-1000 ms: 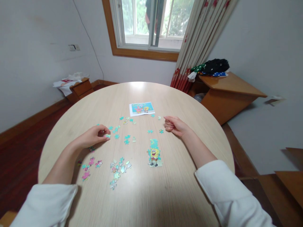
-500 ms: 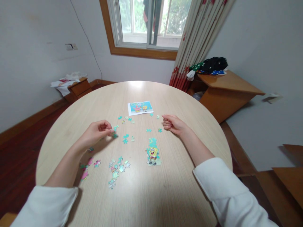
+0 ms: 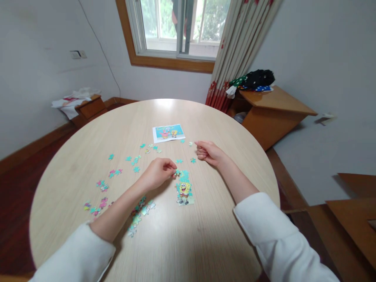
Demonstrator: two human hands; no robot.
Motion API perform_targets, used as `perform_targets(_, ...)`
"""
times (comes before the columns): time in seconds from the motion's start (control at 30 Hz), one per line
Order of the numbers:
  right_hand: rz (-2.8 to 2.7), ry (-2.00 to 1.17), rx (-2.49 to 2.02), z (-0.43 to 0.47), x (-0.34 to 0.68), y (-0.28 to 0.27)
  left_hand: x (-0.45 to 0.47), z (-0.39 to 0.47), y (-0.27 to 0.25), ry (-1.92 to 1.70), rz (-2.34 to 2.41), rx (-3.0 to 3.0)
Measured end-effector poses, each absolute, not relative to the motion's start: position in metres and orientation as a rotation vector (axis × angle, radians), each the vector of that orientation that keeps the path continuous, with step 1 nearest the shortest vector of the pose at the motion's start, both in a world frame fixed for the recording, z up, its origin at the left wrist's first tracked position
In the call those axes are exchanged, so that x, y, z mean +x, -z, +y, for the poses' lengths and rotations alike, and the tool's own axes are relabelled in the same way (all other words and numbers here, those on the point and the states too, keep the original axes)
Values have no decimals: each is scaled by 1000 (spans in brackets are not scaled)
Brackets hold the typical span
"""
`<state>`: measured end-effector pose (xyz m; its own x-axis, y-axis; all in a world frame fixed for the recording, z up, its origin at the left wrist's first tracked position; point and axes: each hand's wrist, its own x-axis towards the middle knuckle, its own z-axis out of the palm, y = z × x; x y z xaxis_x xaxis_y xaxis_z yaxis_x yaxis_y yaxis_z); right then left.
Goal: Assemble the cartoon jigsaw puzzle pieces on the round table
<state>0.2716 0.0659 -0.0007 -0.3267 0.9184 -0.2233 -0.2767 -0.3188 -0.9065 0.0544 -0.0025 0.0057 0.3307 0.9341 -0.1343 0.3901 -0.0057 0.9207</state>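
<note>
My left hand (image 3: pixel 160 172) is closed in a pinch on a teal jigsaw puzzle piece (image 3: pixel 178 172), at the upper left edge of a partly joined puzzle (image 3: pixel 184 192) with a yellow cartoon figure. Whether that piece touches the joined part, I cannot tell. On the table my right hand (image 3: pixel 208 152) rests with its fingers curled; whatever lies inside them, if anything, is hidden. A pale puzzle piece (image 3: pixel 190 144) lies just beyond its fingertips, and a multicoloured piece (image 3: pixel 193 160) lies beside it. Loose teal pieces (image 3: pixel 179 161) sit between the two hands.
Beyond the pieces lies a printed picture card (image 3: pixel 169 134) on the round wooden table (image 3: pixel 211 235). Loose pieces spread on the left, including pink ones (image 3: pixel 103 202) and a pale green cluster (image 3: pixel 136 219) partly behind my left forearm. A wooden cabinet (image 3: pixel 273 113) stands beyond the table at right.
My left hand has moved right, from the loose teal pieces to the joined puzzle, bringing a piece with it. My right hand keeps its place on the table. The view has shifted slightly.
</note>
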Motion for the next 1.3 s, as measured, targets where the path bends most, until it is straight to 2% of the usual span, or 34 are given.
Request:
perform_targets(0.8,-1072,-1764,-992,65,272,-1,58,-4,2,-651,1395,1784)
perform_targets(1.07,-1898,-1801,-1074,47,272,-18,59,-7,0,-627,1427,1825)
perform_targets(1.3,-2125,-1773,-1140,40,256,-14,60,-8,0,-644,1425,1850)
